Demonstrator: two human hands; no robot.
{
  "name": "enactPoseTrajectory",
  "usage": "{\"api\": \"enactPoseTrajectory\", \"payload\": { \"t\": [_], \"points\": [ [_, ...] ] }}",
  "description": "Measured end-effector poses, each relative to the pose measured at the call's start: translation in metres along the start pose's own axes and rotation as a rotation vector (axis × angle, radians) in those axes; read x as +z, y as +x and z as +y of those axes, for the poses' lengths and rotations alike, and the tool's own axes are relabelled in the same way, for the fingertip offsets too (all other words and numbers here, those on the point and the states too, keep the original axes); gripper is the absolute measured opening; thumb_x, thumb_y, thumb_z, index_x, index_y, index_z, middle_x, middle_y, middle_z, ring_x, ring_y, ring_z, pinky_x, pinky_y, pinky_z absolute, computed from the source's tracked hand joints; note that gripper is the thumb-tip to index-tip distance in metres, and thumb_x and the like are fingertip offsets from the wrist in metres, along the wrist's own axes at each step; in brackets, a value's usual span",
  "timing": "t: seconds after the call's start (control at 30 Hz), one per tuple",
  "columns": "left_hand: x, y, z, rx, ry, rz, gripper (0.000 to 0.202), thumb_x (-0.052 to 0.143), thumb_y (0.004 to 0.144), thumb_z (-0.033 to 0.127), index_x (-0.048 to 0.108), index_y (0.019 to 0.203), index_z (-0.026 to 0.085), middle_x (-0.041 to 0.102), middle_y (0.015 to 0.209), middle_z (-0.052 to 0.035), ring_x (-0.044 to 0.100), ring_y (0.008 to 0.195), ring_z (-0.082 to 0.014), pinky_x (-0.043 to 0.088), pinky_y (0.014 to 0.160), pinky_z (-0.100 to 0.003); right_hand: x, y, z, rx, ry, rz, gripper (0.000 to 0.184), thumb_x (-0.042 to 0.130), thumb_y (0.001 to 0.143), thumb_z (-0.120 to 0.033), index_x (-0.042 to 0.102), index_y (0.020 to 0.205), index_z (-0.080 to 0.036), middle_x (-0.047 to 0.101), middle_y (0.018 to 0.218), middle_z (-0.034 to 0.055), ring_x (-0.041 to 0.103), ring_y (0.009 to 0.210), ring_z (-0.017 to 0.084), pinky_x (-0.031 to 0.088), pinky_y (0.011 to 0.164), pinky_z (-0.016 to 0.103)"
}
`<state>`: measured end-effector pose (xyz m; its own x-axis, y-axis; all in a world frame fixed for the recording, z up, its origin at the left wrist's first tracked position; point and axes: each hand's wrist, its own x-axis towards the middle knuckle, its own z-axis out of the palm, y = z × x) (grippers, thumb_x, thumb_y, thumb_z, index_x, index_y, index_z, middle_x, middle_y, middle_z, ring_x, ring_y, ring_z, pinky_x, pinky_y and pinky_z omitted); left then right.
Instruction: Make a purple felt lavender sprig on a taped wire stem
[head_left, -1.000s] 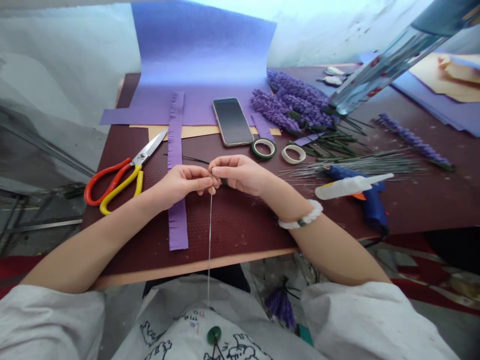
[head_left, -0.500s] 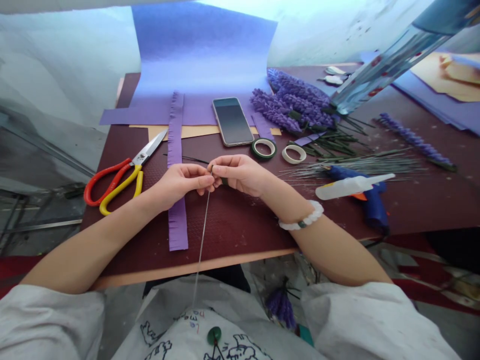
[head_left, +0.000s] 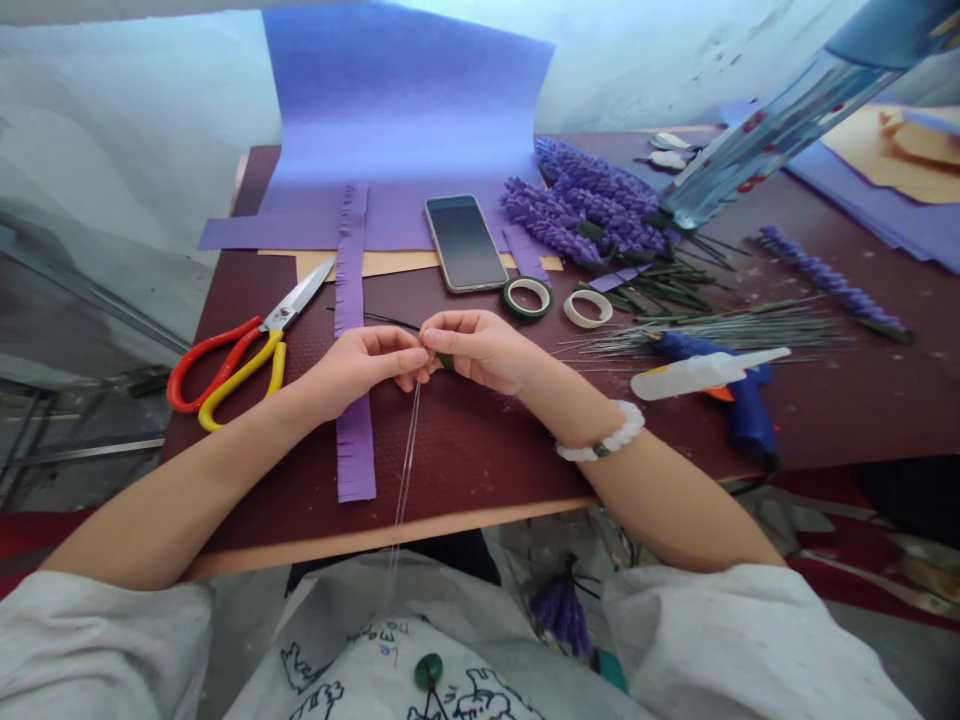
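Both hands meet over the table (head_left: 480,450), fingertips touching. Left hand (head_left: 361,366): thumb and forefinger closed narrow, pinching the top of the wire (head_left: 405,470). Right hand (head_left: 484,348): fingers curled in and pinched shut on the same top end. A dark green bit (head_left: 447,362) shows just under the right fingers; we cannot tell what it is.

The wire hangs from the pinch toward our body, slanting a little left, past the table edge. It reads blurred along its length.

- Under the left fingers: purple strip (head_left: 352,300), running away from us.
- Left of the left fingers, apart: scissors (head_left: 240,355).
- Beyond the fingers: phone (head_left: 465,242).
- Just beyond the right fingers: green tape roll (head_left: 527,296), then a white roll (head_left: 586,308).
- Right of the right fingers, well apart: wire bundle (head_left: 720,330) and glue gun (head_left: 735,385).
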<state>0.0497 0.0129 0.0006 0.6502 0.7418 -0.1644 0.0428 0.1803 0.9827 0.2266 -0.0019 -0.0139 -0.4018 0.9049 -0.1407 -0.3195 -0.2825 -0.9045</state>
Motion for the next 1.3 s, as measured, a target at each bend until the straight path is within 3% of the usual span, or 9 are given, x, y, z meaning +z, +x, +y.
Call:
{"api": "enactPoseTrajectory", "payload": {
  "t": [0.1,0.27,0.73,1.3],
  "points": [
    [0.001,-0.0003,0.002,-0.031,0.013,0.052,0.023,0.077,0.067,0.032,0.063,0.069,0.013,0.065,0.063,0.0011,0.056,0.058,-0.0075,0.047,0.064,-0.022,0.0001,-0.0004,0.0003,-0.021,-0.015,0.037,0.036,0.085,0.054,-0.039,0.063,0.067,-0.015,0.062,0.057,-0.003,0.055,0.054,0.008,0.043,0.057,0.023],
    [0.0004,-0.0009,0.0027,-0.068,0.036,0.034,0.022,0.078,0.066,0.03,0.065,0.066,0.013,0.065,0.061,0.0016,0.056,0.058,-0.0069,0.046,0.063,-0.021,-0.0001,-0.0011,0.001,-0.014,-0.049,0.017,0.037,0.085,0.055,-0.041,0.062,0.066,-0.015,0.06,0.056,-0.0033,0.054,0.054,0.008,0.042,0.058,0.024],
    [-0.0013,0.0011,-0.0047,0.065,-0.057,-0.012,0.013,0.073,0.074,0.025,0.068,0.073,0.013,0.067,0.069,0.0008,0.053,0.058,-0.0046,0.042,0.058,-0.018,0.0034,-0.0015,-0.0008,0.011,0.1,0.042,0.033,0.087,0.053,-0.032,0.068,0.075,-0.016,0.066,0.062,-0.0027,0.058,0.055,0.009,0.047,0.06,0.026],
    [0.0004,0.0002,-0.0014,0.028,-0.003,-0.007,0.016,0.072,0.074,0.028,0.067,0.074,0.013,0.067,0.07,-0.0002,0.051,0.056,-0.0047,0.042,0.058,-0.019,0.0065,-0.0033,-0.0018,0.001,0.069,0.038,0.034,0.086,0.054,-0.037,0.066,0.07,-0.014,0.063,0.058,-0.0021,0.057,0.053,0.009,0.047,0.059,0.026]
  ]
}}
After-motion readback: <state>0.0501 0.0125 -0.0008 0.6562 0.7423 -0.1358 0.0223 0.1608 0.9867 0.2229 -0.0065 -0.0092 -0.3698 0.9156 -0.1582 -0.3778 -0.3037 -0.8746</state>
